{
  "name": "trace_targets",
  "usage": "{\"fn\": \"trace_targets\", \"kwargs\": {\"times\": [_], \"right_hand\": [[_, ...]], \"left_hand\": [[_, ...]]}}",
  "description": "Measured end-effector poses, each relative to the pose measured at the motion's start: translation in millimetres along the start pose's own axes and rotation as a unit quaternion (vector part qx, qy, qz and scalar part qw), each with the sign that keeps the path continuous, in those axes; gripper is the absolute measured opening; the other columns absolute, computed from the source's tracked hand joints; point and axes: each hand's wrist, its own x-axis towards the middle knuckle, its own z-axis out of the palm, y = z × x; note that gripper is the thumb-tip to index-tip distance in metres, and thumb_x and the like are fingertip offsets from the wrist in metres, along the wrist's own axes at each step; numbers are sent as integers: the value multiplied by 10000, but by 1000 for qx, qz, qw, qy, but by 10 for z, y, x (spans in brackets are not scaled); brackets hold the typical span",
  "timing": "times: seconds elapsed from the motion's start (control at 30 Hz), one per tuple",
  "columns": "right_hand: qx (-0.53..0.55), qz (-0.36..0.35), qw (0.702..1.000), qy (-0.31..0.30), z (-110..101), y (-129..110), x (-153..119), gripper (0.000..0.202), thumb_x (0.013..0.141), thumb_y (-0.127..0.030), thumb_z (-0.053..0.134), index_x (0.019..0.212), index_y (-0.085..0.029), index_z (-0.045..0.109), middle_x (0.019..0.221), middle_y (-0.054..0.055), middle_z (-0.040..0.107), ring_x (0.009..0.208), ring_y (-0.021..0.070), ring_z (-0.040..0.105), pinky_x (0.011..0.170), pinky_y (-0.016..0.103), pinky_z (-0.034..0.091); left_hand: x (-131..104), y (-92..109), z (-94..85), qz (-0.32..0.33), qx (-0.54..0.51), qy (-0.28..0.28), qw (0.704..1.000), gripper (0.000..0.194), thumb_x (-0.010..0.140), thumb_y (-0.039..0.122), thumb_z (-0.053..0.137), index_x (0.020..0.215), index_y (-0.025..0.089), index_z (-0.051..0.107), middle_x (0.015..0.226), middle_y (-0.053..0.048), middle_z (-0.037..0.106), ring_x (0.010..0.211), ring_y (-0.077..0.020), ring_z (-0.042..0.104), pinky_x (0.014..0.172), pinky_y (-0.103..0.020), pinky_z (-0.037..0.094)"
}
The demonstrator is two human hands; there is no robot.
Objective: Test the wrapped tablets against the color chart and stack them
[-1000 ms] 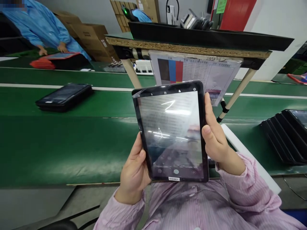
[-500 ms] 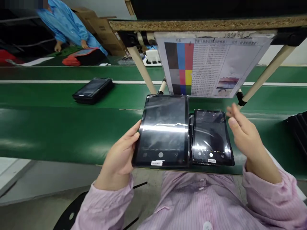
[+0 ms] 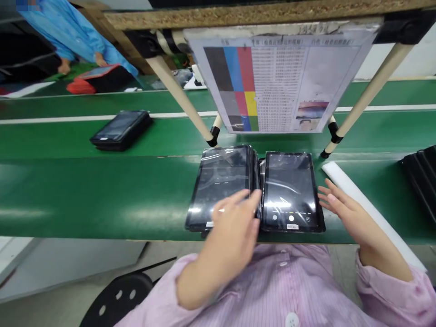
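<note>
Two tablets lie side by side on the green bench in front of me. The left tablet (image 3: 220,175) has a dark screen under glossy film and rests on a stack. The right tablet (image 3: 289,186) shows a camera screen with a round white button. Over the lower right part of the left tablet is my left hand (image 3: 236,225), slightly blurred, fingers apart and holding nothing; whether it touches the screen I cannot tell. Beside the right edge of the right tablet, my right hand (image 3: 344,211) is open with its fingers stretched out.
A printed colour chart (image 3: 272,86) hangs under a shelf (image 3: 259,13) on pale posts. More tablets (image 3: 121,129) lie stacked to the left, and dark devices (image 3: 422,181) sit at the right edge. A white strip (image 3: 371,213) lies by my right arm. A person in blue (image 3: 78,36) works beyond.
The left tablet, held up in my left hand before, now lies on the stack. My left hand has let go and moved right over it. The view has shifted slightly.
</note>
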Motion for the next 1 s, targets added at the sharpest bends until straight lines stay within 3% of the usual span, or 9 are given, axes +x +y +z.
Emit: {"fn": "trace_targets", "kwargs": {"times": [0.1,0.17,0.23,0.43,0.6,0.73,0.83,0.9,1.0], "right_hand": [[56,-7,998,31,29,32,81,854,788,-703,860,1522,-338,623,1532,94,665,1283,321,734,1269,608,470],[107,-15,993,42,49,94,124,794,781,-695,863,1455,-327,663,1450,99,714,1182,290,774,1253,590,496],[157,-20,986,49,77,177,152,685,799,-672,850,1364,-313,704,1331,97,767,1139,272,784,1246,573,509],[253,0,966,52,194,205,151,552,812,-660,827,1209,-282,757,1226,90,810,1319,314,710,1213,570,538],[240,-48,966,-87,270,-53,91,502,906,-603,774,1276,-264,772,1363,82,774,1373,320,675,1177,527,569],[272,-54,950,-141,385,-73,50,695,906,-609,783,1506,-297,624,1438,83,736,1329,314,708,1134,538,592],[303,-32,943,-137,501,-58,19,847,865,-589,833,1600,-352,486,1500,75,698,1313,319,720,1095,558,614],[304,-16,946,-111,561,-84,-9,908,780,-516,923,1567,-347,501,1474,76,715,1293,340,731,1075,564,628],[281,-20,956,-83,585,-152,-79,910,679,-418,998,1481,-319,578,1401,74,756,1279,366,737,1068,554,640]], "left_hand": [[204,345,396,-2,109,-118,987,588,1060,187,429,1624,22,450,1399,-274,725,1543,-400,511,1244,-646,360],[357,410,571,-25,161,-147,976,605,1063,207,435,1601,-69,434,1412,-355,684,1572,-439,462,1243,-674,334],[454,401,646,-45,173,-154,972,627,1072,247,442,1603,-85,415,1410,-380,671,1576,-445,454,1248,-682,315],[463,443,651,-92,4,-158,983,702,1090,371,429,1679,14,295,1427,-304,696,1542,-399,509,1241,-685,316],[485,564,651,-95,-160,-138,973,738,1085,392,450,1735,143,206,1478,-221,693,1484,-333,586,1237,-617,405],[509,573,617,-118,-205,-151,960,774,1088,427,451,1745,123,176,1565,-245,620,1463,-353,609,1160,-570,522],[484,527,589,-122,-212,-162,956,769,1087,414,455,1741,111,186,1572,-245,615,1491,-367,581,1202,-605,488],[438,476,564,-103,-211,-153,960,763,1084,413,475,1738,124,209,1606,-240,584,1534,-362,536,1251,-615,439],[332,366,500,-99,-204,-94,969,748,1078,438,510,1732,182,255,1752,-201,402,1662,-356,323,1335,-622,316]]}}
